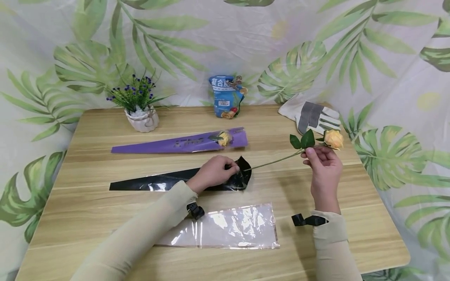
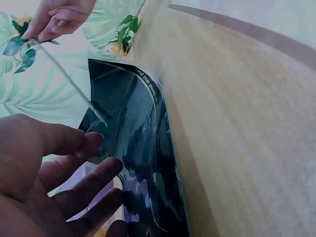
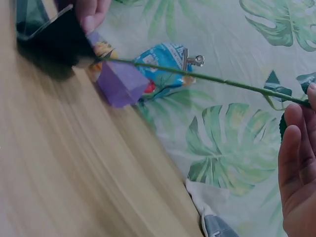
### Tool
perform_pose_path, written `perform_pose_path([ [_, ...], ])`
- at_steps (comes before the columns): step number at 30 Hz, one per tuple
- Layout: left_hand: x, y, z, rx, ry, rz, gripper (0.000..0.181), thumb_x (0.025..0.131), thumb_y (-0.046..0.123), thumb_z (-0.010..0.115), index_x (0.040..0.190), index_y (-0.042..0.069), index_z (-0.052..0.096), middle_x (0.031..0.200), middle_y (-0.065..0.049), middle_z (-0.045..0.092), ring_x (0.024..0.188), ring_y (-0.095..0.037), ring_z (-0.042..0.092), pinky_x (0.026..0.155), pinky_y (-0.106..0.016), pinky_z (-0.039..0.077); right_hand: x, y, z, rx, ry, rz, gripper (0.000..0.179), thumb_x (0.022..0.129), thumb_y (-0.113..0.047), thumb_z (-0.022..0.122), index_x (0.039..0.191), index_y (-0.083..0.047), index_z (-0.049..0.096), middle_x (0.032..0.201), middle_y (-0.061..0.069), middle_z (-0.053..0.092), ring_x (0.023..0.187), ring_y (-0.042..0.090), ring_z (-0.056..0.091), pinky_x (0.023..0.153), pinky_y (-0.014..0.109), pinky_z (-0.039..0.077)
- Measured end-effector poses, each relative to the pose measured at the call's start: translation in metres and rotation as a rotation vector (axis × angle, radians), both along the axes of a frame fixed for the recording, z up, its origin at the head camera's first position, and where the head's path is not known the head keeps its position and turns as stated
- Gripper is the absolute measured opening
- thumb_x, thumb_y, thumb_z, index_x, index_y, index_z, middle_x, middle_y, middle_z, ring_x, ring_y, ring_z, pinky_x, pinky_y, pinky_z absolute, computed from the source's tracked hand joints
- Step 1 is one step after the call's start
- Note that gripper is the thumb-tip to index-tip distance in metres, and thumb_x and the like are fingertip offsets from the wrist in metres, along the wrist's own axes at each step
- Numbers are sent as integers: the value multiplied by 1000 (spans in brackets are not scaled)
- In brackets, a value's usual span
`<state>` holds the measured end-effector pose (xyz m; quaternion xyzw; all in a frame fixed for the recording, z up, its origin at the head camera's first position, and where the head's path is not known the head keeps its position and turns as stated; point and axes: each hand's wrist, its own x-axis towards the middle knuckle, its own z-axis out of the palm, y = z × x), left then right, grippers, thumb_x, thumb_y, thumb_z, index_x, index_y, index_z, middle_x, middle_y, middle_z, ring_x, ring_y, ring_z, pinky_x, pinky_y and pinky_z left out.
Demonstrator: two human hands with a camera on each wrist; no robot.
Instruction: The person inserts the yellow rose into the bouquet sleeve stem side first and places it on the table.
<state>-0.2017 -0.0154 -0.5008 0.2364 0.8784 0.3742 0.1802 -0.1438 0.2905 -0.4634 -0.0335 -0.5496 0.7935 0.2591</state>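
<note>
A yellow artificial rose [image 1: 333, 139] with green leaves is pinched near its bloom by my right hand [image 1: 325, 168], thumb against fingers. Its thin stem [image 3: 197, 75] slants down to the left, and the tip reaches into the mouth of a black flower sleeve [image 1: 140, 183]. That sleeve lies lengthwise on the table, its wide end raised and spread. At this mouth my left hand [image 1: 216, 171] pinches the sleeve's edge between thumb and forefinger, while the other fingers [image 2: 94, 185] stay loosely bent beside the film.
Behind the black sleeve lies a purple sleeve [image 1: 158, 145] with a yellow rose inside. A clear sleeve [image 1: 242, 230] is in front, partly under my left forearm. Along the back stand a potted purple-flowered plant [image 1: 142, 119], a clipped blue bag [image 1: 225, 97] and work gloves [image 1: 313, 115].
</note>
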Motion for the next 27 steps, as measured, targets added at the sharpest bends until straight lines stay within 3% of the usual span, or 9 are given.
perform_pose_path([
  [6,0,0,-1,44,-13,2,21,103,31,62,91,22,77,110,7,71,94,-12,63,81,-37,47,2,3,-15,4,-23,18,17,89,1,76,98,8,63,86,15,68,74,23,72,62,28,56],
  [12,3,4,-1,71,48,-46,20,102,29,64,92,19,79,109,5,70,104,-14,63,90,-37,49,2,-6,-35,-62,-148,14,21,95,-15,72,93,-3,55,87,9,65,78,29,74,61,30,57],
  [17,4,6,2,63,78,-15,21,102,31,64,96,19,80,108,6,67,102,-14,61,90,-37,48,2,-8,-41,-67,-196,-13,27,93,-22,75,93,-6,53,84,8,63,72,26,73,57,27,55],
  [21,5,8,5,77,80,-7,21,102,33,63,98,21,79,108,6,66,101,-14,60,88,-37,48,2,-9,-44,-40,-222,-11,24,92,-19,77,88,-6,57,79,5,65,53,12,57,48,22,42],
  [24,6,9,5,91,91,-14,21,102,33,62,100,21,79,108,7,66,100,-13,60,87,-37,48,4,-11,-50,-1,-217,30,22,92,-16,77,84,-6,60,78,5,67,49,13,41,47,24,33],
  [27,6,11,3,102,98,-17,21,103,33,62,99,21,79,107,8,66,99,-12,60,86,-36,49,6,-15,-54,22,-198,84,20,93,-14,75,83,-5,61,79,6,69,50,16,36,49,27,30],
])
